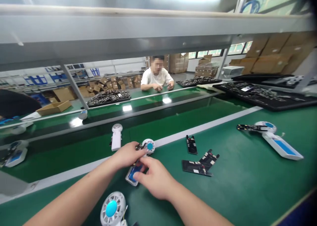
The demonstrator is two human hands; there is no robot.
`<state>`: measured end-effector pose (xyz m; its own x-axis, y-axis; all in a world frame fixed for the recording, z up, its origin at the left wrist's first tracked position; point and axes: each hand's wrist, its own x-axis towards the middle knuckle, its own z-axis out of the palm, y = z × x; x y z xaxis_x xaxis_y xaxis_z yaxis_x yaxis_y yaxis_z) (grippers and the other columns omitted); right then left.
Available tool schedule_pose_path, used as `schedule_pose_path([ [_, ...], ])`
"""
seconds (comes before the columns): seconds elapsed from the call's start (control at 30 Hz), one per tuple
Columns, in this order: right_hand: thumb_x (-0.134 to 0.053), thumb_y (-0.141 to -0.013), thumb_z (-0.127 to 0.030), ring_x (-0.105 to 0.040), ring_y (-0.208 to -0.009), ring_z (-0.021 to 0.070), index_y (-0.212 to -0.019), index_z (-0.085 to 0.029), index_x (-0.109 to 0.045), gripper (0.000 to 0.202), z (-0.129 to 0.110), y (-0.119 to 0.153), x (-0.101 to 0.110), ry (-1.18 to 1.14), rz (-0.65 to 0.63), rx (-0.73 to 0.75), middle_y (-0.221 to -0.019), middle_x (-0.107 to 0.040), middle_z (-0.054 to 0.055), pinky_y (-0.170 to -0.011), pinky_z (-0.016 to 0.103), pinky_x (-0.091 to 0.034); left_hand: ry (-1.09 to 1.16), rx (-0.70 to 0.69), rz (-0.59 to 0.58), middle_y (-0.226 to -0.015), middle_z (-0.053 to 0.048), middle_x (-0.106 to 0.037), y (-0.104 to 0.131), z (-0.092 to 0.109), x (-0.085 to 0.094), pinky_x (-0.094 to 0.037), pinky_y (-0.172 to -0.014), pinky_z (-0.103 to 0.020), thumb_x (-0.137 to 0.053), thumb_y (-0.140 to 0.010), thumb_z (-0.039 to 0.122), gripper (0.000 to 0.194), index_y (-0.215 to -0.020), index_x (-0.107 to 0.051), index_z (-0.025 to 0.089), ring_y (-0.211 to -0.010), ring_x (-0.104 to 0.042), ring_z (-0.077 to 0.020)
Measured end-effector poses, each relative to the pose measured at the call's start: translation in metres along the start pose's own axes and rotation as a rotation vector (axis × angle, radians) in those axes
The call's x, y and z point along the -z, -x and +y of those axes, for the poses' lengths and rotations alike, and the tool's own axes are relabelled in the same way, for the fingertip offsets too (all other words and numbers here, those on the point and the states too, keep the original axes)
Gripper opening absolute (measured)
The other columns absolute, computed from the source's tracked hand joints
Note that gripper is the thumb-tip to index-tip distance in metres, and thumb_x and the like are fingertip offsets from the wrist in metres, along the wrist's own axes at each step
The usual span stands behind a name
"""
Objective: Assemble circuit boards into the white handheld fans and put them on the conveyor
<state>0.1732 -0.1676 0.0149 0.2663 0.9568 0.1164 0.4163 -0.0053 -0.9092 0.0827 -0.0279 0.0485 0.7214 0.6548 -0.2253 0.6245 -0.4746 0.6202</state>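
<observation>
A small white fan with a blue hub (pixel 150 146) is held in both hands at the near edge of the moving-line surface, over the pale strip (pixel 210 124) and the green worktable (pixel 235 189). Its head is directed away from the wearer, and its handle, with a blue inset, is angled back toward the wearer. The neck is pinched between the thumb and fingers of the left hand (pixel 130 154); a dark piece beside these fingers appears to be a circuit board, though it is partly covered and blurred. The handle is gripped by the right hand (pixel 157 178), with the thumb laid by the blue inset and the other fingers bent.

To the right, three dark boards (pixel 191 144) are laid on the worktable, two of them overlapping. Farther right, a second fan (pixel 282 144) is seen with a long board (pixel 249 127) set against its head. Nearest the wearer, a third fan (pixel 113 208) is cut off by the lower border. An all-white fan (pixel 116 138) is placed on the green belt (pixel 178 120). Across the belt, a person in a white shirt (pixel 158 76) is seated between heaped boards.
</observation>
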Motion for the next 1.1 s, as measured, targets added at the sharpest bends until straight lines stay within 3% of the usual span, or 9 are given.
schedule_pose_path([
  [0.1, -0.064, -0.08, -0.025, -0.063, -0.067, 0.0168, -0.079, -0.021, -0.073, 0.01, 0.004, -0.001, 0.005, 0.115, 0.069, -0.059, -0.074, -0.072, 0.001, -0.061, 0.024, -0.042, -0.004, 0.005, -0.016, -0.074, 0.001, -0.065, -0.01, -0.012, 0.002, -0.05, -0.061, -0.028, -0.059, -0.093, 0.042, 0.029, -0.09, -0.065, 0.013, -0.06, -0.06, -0.0125],
  [0.2, -0.056, -0.082, -0.02, -0.064, -0.07, 0.0229, -0.067, -0.018, -0.073, 0.022, 0.019, -0.009, 0.013, 0.244, 0.191, -0.166, -0.069, -0.072, 0.008, -0.063, 0.03, -0.039, 0.014, -0.014, 0.004, -0.079, -0.002, -0.07, -0.007, -0.02, -0.001, -0.05, -0.059, -0.028, -0.05, -0.093, 0.031, 0.025, -0.104, -0.066, 0.015, -0.064, -0.064, -0.0166],
  [0.3, -0.061, -0.08, -0.024, -0.065, -0.069, 0.026, -0.064, -0.018, -0.073, 0.021, 0.03, -0.016, 0.014, 0.298, 0.24, -0.226, -0.069, -0.072, 0.011, -0.06, 0.031, -0.036, 0.027, -0.076, 0.046, -0.101, -0.005, -0.074, 0.003, -0.022, -0.012, -0.051, -0.076, -0.03, -0.047, -0.089, 0.025, 0.037, -0.12, -0.064, 0.019, -0.088, -0.069, -0.0231],
  [0.4, -0.058, -0.082, -0.024, -0.066, -0.067, 0.0248, -0.065, -0.02, -0.073, 0.023, 0.033, -0.02, 0.011, 0.289, 0.268, -0.244, -0.069, -0.073, 0.009, -0.058, 0.03, -0.035, 0.036, -0.109, 0.108, -0.122, -0.008, -0.069, 0.011, -0.022, -0.023, -0.048, -0.091, -0.035, -0.06, -0.081, 0.03, 0.052, -0.132, -0.058, 0.02, -0.109, -0.064, -0.0297],
  [0.53, -0.052, -0.087, -0.022, -0.067, -0.069, 0.0218, -0.077, -0.02, -0.075, 0.025, 0.034, -0.024, 0.006, 0.22, 0.314, -0.251, -0.076, -0.075, 0.006, -0.058, 0.028, -0.041, 0.083, -0.109, 0.134, -0.118, -0.007, -0.07, 0.012, -0.025, -0.027, -0.049, -0.089, -0.039, -0.066, -0.077, 0.029, 0.062, -0.137, -0.054, 0.022, -0.101, -0.067, -0.0293],
  [0.6, -0.052, -0.089, -0.024, -0.068, -0.071, 0.0193, -0.083, -0.02, -0.074, 0.024, 0.037, -0.026, 0.003, 0.171, 0.314, -0.231, -0.079, -0.076, 0.004, -0.06, 0.026, -0.045, 0.116, -0.096, 0.141, -0.116, -0.007, -0.071, 0.01, -0.027, -0.025, -0.05, -0.088, -0.04, -0.062, -0.079, 0.029, 0.057, -0.136, -0.056, 0.022, -0.098, -0.068, -0.0285],
  [0.77, -0.056, -0.087, -0.022, -0.067, -0.068, 0.0149, -0.084, -0.021, -0.073, 0.017, 0.041, -0.03, -0.006, 0.155, 0.277, -0.123, -0.077, -0.073, 0.001, -0.061, 0.022, -0.046, 0.208, -0.096, 0.175, -0.129, -0.008, -0.066, 0.009, -0.026, -0.023, -0.044, -0.104, -0.041, -0.056, -0.083, 0.027, 0.047, -0.129, -0.061, 0.018, -0.118, -0.062, -0.0271],
  [0.93, -0.059, -0.078, -0.013, -0.06, -0.067, 0.0157, -0.072, -0.019, -0.066, 0.011, 0.035, -0.028, -0.006, 0.316, 0.282, 0.011, -0.073, -0.066, 0.001, -0.061, 0.025, -0.039, 0.28, -0.094, 0.201, -0.113, -0.009, -0.074, 0.011, -0.025, -0.029, -0.056, -0.086, -0.033, -0.056, -0.079, 0.02, 0.046, -0.124, -0.061, 0.014, -0.099, -0.071, -0.0223],
  [1.1, -0.056, -0.08, -0.014, -0.057, -0.068, 0.0188, -0.069, -0.018, -0.061, 0.012, 0.034, -0.026, -0.01, 0.448, 0.311, 0.079, -0.071, -0.063, 0.003, -0.063, 0.029, -0.037, 0.202, -0.098, 0.241, -0.093, -0.003, -0.077, 0.017, -0.024, -0.03, -0.055, -0.079, -0.032, -0.063, -0.077, 0.025, 0.022, -0.094, -0.076, 0.02, -0.085, -0.072, -0.023],
])
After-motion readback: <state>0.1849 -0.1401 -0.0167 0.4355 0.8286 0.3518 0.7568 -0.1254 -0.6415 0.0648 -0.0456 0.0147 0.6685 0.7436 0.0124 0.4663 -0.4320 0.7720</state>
